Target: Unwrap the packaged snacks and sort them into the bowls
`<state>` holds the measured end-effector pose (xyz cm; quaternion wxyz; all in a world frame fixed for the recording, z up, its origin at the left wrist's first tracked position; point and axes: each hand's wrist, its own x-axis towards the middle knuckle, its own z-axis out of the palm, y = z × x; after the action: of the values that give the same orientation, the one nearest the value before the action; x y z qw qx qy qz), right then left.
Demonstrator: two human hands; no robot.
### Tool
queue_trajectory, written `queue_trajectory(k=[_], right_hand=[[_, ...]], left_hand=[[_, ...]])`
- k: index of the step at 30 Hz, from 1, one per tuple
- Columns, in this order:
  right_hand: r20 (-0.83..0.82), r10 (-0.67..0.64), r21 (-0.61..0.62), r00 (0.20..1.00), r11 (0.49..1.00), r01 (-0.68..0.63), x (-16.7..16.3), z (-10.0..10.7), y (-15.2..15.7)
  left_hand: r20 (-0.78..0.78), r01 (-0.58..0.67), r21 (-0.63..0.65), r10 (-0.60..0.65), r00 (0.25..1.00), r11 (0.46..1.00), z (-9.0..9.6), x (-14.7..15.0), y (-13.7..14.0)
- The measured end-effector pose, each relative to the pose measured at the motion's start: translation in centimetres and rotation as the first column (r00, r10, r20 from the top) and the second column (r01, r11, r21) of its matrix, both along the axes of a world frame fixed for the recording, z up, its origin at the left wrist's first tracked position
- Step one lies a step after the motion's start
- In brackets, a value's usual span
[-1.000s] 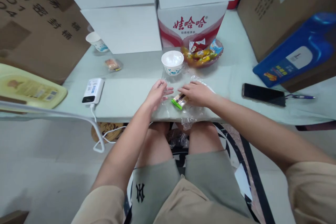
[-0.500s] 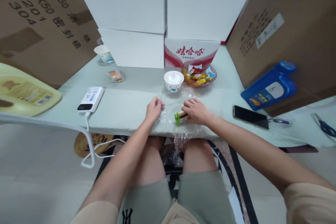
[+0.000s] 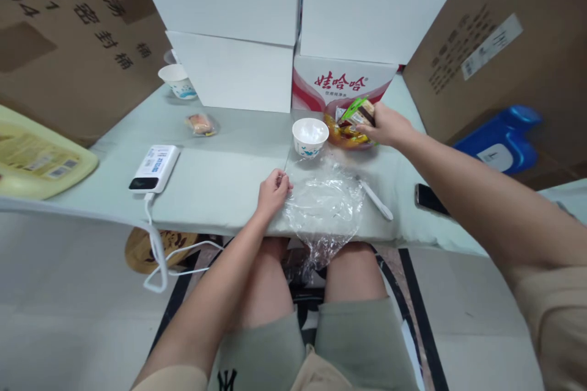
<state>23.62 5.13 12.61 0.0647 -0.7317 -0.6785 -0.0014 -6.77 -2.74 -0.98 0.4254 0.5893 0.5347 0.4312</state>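
your right hand (image 3: 384, 124) is closed around a wrapped snack (image 3: 365, 113), pinching it between thumb and fingers, its green wrapper end pointing to the left. the snack is at the glossy dish (image 3: 352, 145) of sweets, in front of the printed carton (image 3: 339, 82) — you cannot tell from here whether it touches what lies inside. your left hand (image 3: 273, 192) rests near the front edge of the worktop (image 3: 229, 177), fingers drawn together at the left side of the crumpled clear film (image 3: 325, 201); whether they pinch any of it, you cannot tell. the film lies flat in the middle and droops over the edge towards your knees. a white-handled tool (image 3: 376, 200) lies at its right side, and a paper cup (image 3: 310, 137) stands upright behind it, just beside the dish. farther left are a small wrapped pastry (image 3: 200, 124) and a white power bank (image 3: 156, 168) with its cable plugged in; at right, your forearm partly covers a dark phone (image 3: 431, 200) and a blue bottle (image 3: 502, 139).
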Motion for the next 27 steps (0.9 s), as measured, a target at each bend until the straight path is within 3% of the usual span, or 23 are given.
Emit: queue_trajectory(k=[4, 7, 11, 17, 23, 27], right_hand=[[0.189, 0.035, -0.069, 0.981, 0.997, -0.022, -1.3, -0.6, 3.1], [0.237, 0.068, -0.150, 0.969, 0.988, -0.033, -1.8, -1.4, 4.0], [0.156, 0.112, -0.283, 0.981, 0.957, -0.064, -0.8, -1.9, 4.5], [0.057, 0.215, -0.279, 0.975, 0.941, -0.191, 0.6, -1.5, 4.1], [0.100, 0.104, -0.127, 0.990, 0.988, -0.091, -0.5, -0.9, 4.6], [-0.036, -0.072, -0.173, 0.997, 0.983, 0.065, -1.5, -0.8, 6.1]], left_hand=[[0.010, 0.016, -0.010, -0.016, 1.000, 1.000, -0.1, 0.0, 0.0], [0.012, 0.010, -0.004, -0.010, 1.000, 1.000, -0.3, -0.1, 0.1], [0.010, 0.011, -0.013, -0.011, 1.000, 1.000, -0.6, -0.3, 0.1], [0.029, 0.026, -0.020, -0.026, 0.999, 0.999, -0.9, -0.4, 0.3], [0.031, 0.004, -0.043, -0.003, 1.000, 0.999, -0.7, -0.2, 0.2], [0.025, -0.004, -0.042, 0.005, 1.000, 0.999, -0.7, -0.1, 0.2]])
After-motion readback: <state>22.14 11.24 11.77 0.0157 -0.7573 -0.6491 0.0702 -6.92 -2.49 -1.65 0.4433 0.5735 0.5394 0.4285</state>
